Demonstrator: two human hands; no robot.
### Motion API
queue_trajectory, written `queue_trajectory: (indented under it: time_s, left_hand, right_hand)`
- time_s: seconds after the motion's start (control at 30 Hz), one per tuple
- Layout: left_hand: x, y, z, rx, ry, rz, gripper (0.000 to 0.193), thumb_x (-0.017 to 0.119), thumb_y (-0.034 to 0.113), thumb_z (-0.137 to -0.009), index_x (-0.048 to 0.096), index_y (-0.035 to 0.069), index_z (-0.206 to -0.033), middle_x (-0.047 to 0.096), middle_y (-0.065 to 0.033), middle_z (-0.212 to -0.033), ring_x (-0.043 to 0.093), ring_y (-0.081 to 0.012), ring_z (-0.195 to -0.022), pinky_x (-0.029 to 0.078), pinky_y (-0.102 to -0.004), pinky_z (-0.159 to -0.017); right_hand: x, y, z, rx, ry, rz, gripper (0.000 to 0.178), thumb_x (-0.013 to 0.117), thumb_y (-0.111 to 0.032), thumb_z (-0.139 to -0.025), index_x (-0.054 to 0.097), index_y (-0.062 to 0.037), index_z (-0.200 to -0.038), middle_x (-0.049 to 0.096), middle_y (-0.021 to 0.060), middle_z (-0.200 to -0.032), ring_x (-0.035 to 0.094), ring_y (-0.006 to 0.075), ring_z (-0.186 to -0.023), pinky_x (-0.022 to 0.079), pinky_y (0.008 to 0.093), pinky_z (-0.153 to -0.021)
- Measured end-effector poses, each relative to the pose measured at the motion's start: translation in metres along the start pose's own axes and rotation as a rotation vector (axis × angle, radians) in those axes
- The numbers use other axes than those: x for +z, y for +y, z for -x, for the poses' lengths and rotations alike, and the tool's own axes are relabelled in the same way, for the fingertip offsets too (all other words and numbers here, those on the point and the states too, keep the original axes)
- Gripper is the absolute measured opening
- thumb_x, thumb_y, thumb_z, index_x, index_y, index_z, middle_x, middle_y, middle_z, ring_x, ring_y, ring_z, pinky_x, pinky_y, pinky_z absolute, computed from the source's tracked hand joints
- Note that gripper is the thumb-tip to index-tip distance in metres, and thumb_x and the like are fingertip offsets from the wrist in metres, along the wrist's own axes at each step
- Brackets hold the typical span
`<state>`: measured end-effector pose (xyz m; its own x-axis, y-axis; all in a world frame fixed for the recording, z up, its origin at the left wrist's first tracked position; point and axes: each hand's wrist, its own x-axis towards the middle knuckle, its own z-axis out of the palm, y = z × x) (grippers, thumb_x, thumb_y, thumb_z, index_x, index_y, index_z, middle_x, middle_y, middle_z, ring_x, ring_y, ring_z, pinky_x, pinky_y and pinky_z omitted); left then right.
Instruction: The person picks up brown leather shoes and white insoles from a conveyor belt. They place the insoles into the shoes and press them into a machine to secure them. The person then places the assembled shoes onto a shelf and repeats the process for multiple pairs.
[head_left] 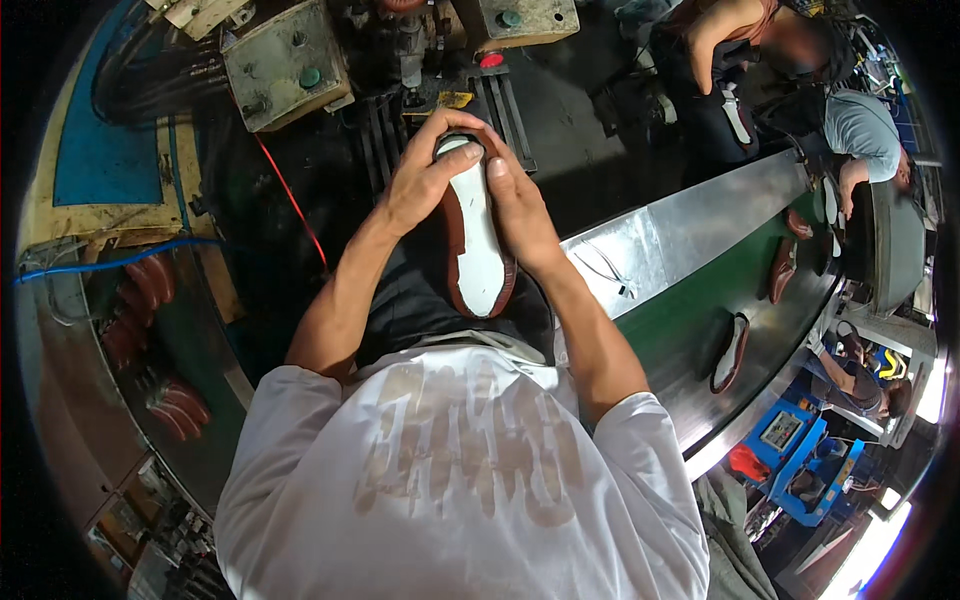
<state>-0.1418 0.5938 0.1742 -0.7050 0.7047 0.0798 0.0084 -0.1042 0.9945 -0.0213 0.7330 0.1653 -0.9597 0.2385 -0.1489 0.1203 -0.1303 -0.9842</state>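
Observation:
A brown shoe upper (481, 245) is held sole side up in front of my body, its white insole showing and its heel end toward me. My left hand (422, 178) grips the toe end from the left, thumb lying on the white insole. From the other side my right hand (515, 200) wraps round the same end, with its thumb at the edge. Fingers of both hands curl over the far tip and hide part of it. The heel end hangs over my dark trousers.
Just beyond my hands stands a machine (410, 60) with metal rails and a red knob (490, 60). At right, a green conveyor belt (665, 310) carries a shoe upper (731, 353) and others. More brown uppers (178, 408) lie on the left belt. Co-workers sit at far right.

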Motion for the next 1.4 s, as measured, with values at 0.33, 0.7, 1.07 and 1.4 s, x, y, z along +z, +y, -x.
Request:
queue_trajectory:
  time_s: [0.33, 0.7, 1.07, 1.4]
  left_hand:
    - [-0.014, -0.009, 0.006, 0.024, 0.108, -0.030, 0.033, 0.072, 0.018, -0.100, 0.066, 0.004, -0.130, 0.068, -0.0060, -0.122, 0.064, -0.0130, -0.110, 0.050, -0.0294, -0.096]
    - [0.002, -0.052, 0.097, -0.141, 0.265, -0.380, 0.052, 0.075, 0.012, -0.095, 0.064, 0.003, -0.145, 0.066, -0.0151, -0.133, 0.063, -0.0256, -0.123, 0.049, -0.0374, -0.107]
    - [0.018, -0.050, 0.117, -0.308, 0.013, -0.562, 0.063, 0.077, 0.016, -0.093, 0.055, -0.003, -0.149, 0.061, -0.0262, -0.139, 0.062, -0.0398, -0.127, 0.049, -0.0447, -0.109]
    - [0.017, -0.026, 0.090, -0.409, -0.023, -0.701, 0.039, 0.056, 0.021, -0.105, 0.067, -0.008, -0.129, 0.070, -0.0317, -0.122, 0.067, -0.0485, -0.116, 0.052, -0.0480, -0.099]
  right_hand:
    - [0.000, 0.005, 0.053, 0.171, -0.098, 0.146, 0.103, 0.088, -0.026, -0.090, 0.027, 0.0038, -0.167, 0.045, 0.0257, -0.163, 0.045, 0.0293, -0.151, 0.035, 0.0427, -0.125]
    - [-0.167, 0.058, 0.047, 0.003, 0.534, 0.834, 0.052, 0.075, -0.029, -0.101, 0.065, 0.0038, -0.141, 0.078, 0.0167, -0.102, 0.074, 0.0170, -0.092, 0.059, 0.0324, -0.087]
    - [-0.217, 0.197, 0.121, 0.706, 0.936, 1.079, 0.064, 0.067, -0.061, -0.096, 0.064, -0.0099, -0.134, 0.064, 0.0373, -0.123, 0.060, 0.0544, -0.120, 0.052, 0.0552, -0.101]
    - [-0.250, 0.225, 0.146, 0.427, 0.948, 1.008, 0.040, 0.075, -0.030, -0.090, 0.069, 0.0032, -0.112, 0.070, 0.0241, -0.092, 0.073, 0.0404, -0.083, 0.059, 0.0500, -0.081]
